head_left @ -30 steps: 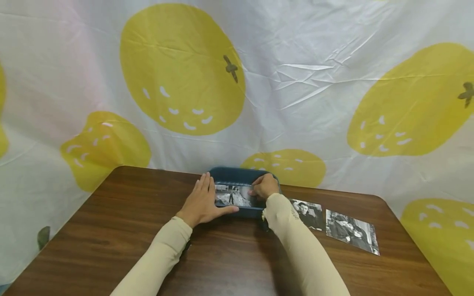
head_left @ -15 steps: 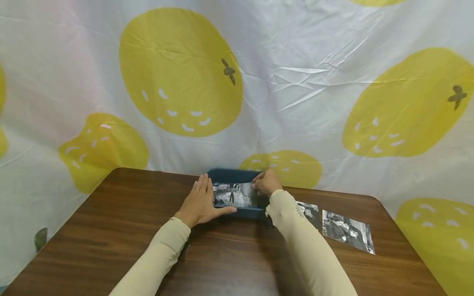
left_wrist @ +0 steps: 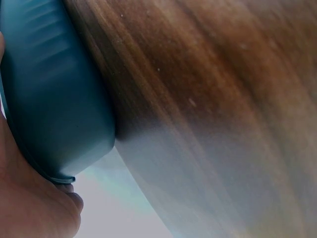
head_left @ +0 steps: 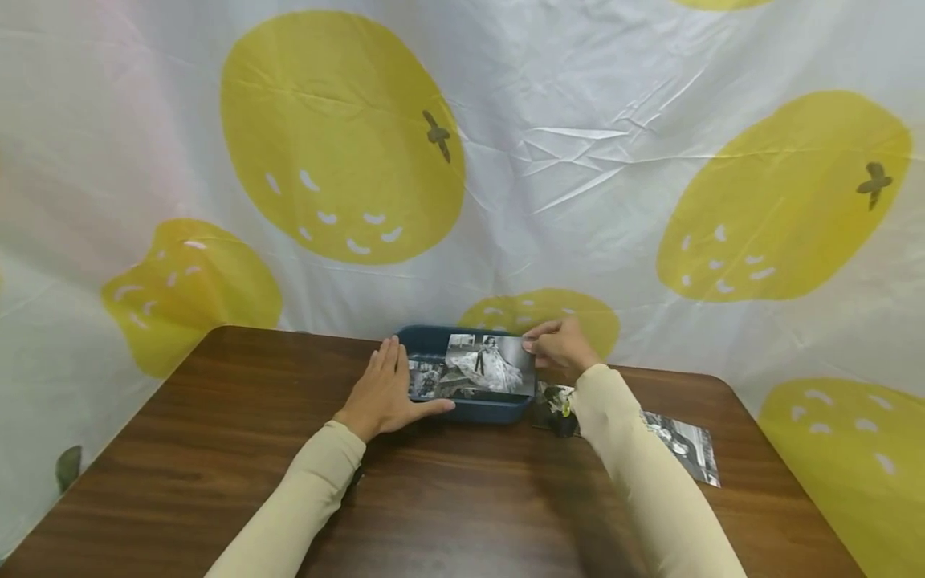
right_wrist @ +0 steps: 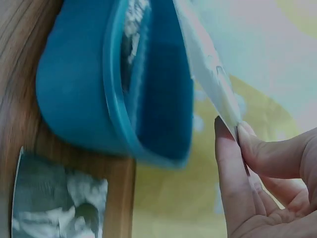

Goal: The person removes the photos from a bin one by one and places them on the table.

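Plainly, right fingers (right_wrist: 234, 183) tight on 1 thin photo (head_left: 487, 365), left fingers (head_left: 390, 355) straight against smooth, round-cornered tub (head_left: 491, 412).

Soft light; hazy glare across the table (left_wrist: 198, 173).

A brown wood-grain desk (head_left: 448, 502) with rounded back corners carries a blue bin (head_left: 473, 411) near its rear edge, one black-and-white photograph (right_wrist: 54, 201) just beside it, and a second photograph (head_left: 691, 451) farther right.
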Motion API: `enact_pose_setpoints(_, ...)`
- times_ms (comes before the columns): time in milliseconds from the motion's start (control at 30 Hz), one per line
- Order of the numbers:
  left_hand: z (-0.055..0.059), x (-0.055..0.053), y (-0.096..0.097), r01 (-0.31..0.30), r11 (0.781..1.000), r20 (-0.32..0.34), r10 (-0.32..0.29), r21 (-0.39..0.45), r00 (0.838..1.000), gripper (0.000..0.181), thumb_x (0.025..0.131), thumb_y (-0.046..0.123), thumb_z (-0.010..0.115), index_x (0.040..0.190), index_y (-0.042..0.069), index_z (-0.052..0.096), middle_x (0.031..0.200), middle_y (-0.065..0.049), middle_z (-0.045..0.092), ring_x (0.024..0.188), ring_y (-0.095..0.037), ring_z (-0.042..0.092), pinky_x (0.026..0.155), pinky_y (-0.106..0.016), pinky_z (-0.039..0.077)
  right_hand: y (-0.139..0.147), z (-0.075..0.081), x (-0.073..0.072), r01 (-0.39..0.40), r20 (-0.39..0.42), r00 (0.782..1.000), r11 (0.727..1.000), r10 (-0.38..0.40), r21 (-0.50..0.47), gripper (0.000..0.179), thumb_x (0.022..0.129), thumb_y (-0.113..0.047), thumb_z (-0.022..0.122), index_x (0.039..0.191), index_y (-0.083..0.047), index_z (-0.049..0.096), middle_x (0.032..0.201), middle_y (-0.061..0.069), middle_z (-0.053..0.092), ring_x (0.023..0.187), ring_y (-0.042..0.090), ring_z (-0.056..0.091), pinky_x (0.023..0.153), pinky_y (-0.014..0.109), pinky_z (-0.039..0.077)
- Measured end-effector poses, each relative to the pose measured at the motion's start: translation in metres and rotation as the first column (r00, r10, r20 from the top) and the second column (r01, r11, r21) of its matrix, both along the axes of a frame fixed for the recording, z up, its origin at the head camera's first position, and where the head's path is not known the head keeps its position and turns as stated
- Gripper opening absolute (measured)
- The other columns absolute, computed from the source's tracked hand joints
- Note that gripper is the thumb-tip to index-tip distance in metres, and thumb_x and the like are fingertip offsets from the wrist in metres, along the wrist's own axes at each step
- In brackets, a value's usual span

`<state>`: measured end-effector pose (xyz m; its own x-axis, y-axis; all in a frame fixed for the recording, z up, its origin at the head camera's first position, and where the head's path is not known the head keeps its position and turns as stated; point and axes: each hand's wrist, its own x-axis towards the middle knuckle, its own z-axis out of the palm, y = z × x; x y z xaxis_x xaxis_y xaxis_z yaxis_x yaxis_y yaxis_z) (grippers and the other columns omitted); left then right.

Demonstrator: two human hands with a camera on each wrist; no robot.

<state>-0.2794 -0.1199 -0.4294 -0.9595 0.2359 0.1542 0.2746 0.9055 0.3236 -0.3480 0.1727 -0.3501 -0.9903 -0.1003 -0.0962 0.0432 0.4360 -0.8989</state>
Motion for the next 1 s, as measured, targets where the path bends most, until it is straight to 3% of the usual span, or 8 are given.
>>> enact_pose_setpoints(133, 0.0, -0.001, 0.0, -0.005, 1.0, 0.008, 0.005, -0.004, 1.0, 0.128, 0.081, 0.085, 0.053, 0.156, -0.013, 0.018, 0.164, -0.03, 0.007, 0.154, -0.041, 0.005, 0.125, -0.049, 0.008, 0.026, 0.006, 0.008, -0.024, 0.014, 1.0, 1.0, 0.024, -0.011, 0.031, 0.093, 0.002, 0.066, 0.122, 0.014, 0.065, 0.119, 0.024, 0.065, 0.079, 0.013, 0.067, 0.082, 0.039, 0.061)
enact_pose_setpoints(333, 0.0, -0.001, 0.0, -0.005, 1.0, 0.012, 0.005, -0.006, 1.0, 0.128, 0.081, 0.084, 0.054, 0.155, -0.013, 0.018, 0.164, -0.031, 0.007, 0.154, -0.041, 0.005, 0.125, -0.049, 0.008, 0.062, 0.006, 0.026, -0.035, 0.094, 0.995, 0.998, 0.041, -0.057, 0.034, 0.093, 0.001, 0.066, 0.124, 0.015, 0.062, 0.098, 0.009, 0.067, 0.071, 0.01, 0.066, 0.074, 0.03, 0.061)
enact_pose_setpoints(433, 0.001, 0.0, 0.0, 0.001, 1.0, 0.002, -0.001, -0.004, 1.0, 0.127, 0.081, 0.083, 0.056, 0.154, -0.015, 0.02, 0.163, -0.032, 0.01, 0.153, -0.042, 0.007, 0.125, -0.05, 0.01, 0.079, 0.002, 0.035, -0.058, 0.116, 0.991, 0.996, 0.065, -0.065, 0.032, 0.093, 0.0, 0.068, 0.122, 0.014, 0.064, 0.091, 0.004, 0.069, 0.07, 0.009, 0.066, 0.07, 0.028, 0.061)
enact_pose_setpoints(600, 0.001, 0.0, 0.0, 0.008, 1.0, -0.004, -0.008, -0.005, 1.0, 0.127, 0.082, 0.083, 0.056, 0.154, -0.015, 0.02, 0.163, -0.033, 0.01, 0.153, -0.043, 0.008, 0.124, -0.051, 0.011, 0.101, -0.012, 0.048, -0.129, 0.141, 0.981, 0.991, 0.132, -0.035, 0.029, 0.093, -0.005, 0.07, 0.118, 0.01, 0.068, 0.092, 0.0, 0.071, 0.077, 0.01, 0.065, 0.073, 0.031, 0.061)
enact_pose_setpoints(833, -0.001, 0.001, -0.001, 0.013, 1.0, -0.027, -0.013, 0.007, 1.0, 0.125, 0.082, 0.081, 0.057, 0.153, -0.017, 0.022, 0.161, -0.035, 0.013, 0.152, -0.045, 0.011, 0.124, -0.053, 0.014, 0.097, -0.039, 0.061, -0.205, 0.17, 0.963, 0.978, 0.208, -0.032, 0.025, 0.09, -0.003, 0.071, 0.111, 0.01, 0.069, 0.089, 0.002, 0.072, 0.083, 0.015, 0.067, 0.075, 0.036, 0.061)
enact_pose_setpoints(1000, -0.001, -0.001, 0.0, 0.011, 1.0, -0.022, -0.011, 0.009, 1.0, 0.127, 0.082, 0.082, 0.057, 0.153, -0.016, 0.021, 0.162, -0.034, 0.012, 0.152, -0.044, 0.009, 0.124, -0.051, 0.012, 0.079, -0.057, 0.067, -0.199, 0.166, 0.964, 0.978, 0.207, -0.063, 0.021, 0.089, 0.0, 0.071, 0.106, 0.011, 0.071, 0.088, 0.005, 0.074, 0.08, 0.017, 0.069, 0.074, 0.039, 0.062)
